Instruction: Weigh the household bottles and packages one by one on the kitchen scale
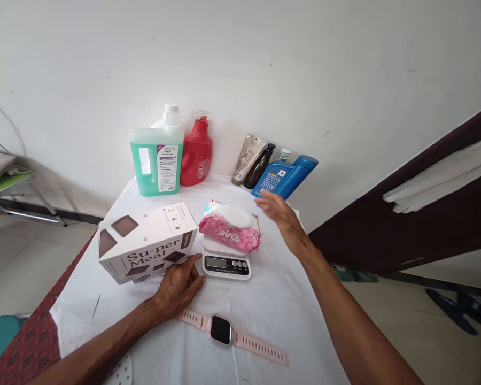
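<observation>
A white kitchen scale [226, 266] with a dark display panel stands mid-table. On its platform lies a pink pack of wipes [230, 227], slightly tilted. My left hand [180, 282] rests on the cloth at the scale's left side, fingers loosely bent and thumb apart, holding nothing. Right behind it, a white box marked "Su-per Meal" [150, 240] sits at an angle. My right hand [279, 216] is raised to the right of the wipes, fingers stretched out in front of the blue bottle [284, 179]. Whether the fingertips touch that bottle I cannot tell.
A pink-strapped smartwatch [220, 330] lies near the front. Along the wall stand a green liquid jug [156, 166], a red detergent bottle [198, 152], a beige tube [248, 158] and a dark bottle [260, 168]. A teal stool [0, 339] is at lower left.
</observation>
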`<act>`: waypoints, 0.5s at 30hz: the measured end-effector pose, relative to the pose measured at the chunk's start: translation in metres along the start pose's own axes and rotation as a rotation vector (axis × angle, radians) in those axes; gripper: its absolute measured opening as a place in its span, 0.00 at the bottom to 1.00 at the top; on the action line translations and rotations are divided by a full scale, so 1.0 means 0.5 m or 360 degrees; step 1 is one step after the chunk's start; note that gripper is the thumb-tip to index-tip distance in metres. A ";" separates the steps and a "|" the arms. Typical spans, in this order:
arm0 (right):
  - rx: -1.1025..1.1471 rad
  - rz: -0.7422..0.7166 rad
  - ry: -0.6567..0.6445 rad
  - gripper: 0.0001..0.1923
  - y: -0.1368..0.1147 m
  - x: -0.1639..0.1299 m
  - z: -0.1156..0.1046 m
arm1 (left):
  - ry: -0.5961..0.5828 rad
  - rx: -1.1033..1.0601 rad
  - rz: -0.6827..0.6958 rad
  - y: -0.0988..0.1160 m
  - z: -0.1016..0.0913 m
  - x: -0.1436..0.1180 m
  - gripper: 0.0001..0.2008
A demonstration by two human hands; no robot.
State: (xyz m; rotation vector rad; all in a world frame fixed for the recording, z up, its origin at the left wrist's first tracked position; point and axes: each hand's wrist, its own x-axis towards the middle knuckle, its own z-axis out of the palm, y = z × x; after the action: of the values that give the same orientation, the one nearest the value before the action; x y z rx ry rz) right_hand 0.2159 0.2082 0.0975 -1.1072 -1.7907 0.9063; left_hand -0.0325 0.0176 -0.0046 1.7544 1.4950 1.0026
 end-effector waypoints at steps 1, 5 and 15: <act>0.0148 0.0088 0.0192 0.35 0.024 -0.016 -0.003 | 0.0002 0.0001 -0.0008 0.002 -0.001 0.000 0.24; 0.0452 0.0467 0.0530 0.36 0.123 -0.095 0.025 | 0.0012 0.0000 -0.0046 0.011 -0.005 0.001 0.24; 0.0296 0.0359 0.0426 0.23 0.158 -0.140 0.048 | 0.0029 0.0100 -0.0092 0.025 -0.009 0.002 0.23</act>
State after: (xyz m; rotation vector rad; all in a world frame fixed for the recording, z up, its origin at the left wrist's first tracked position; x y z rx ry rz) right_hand 0.2394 0.1679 -0.0001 -1.2607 -1.3564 0.9836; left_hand -0.0295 0.0164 0.0085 1.7393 1.5955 0.9544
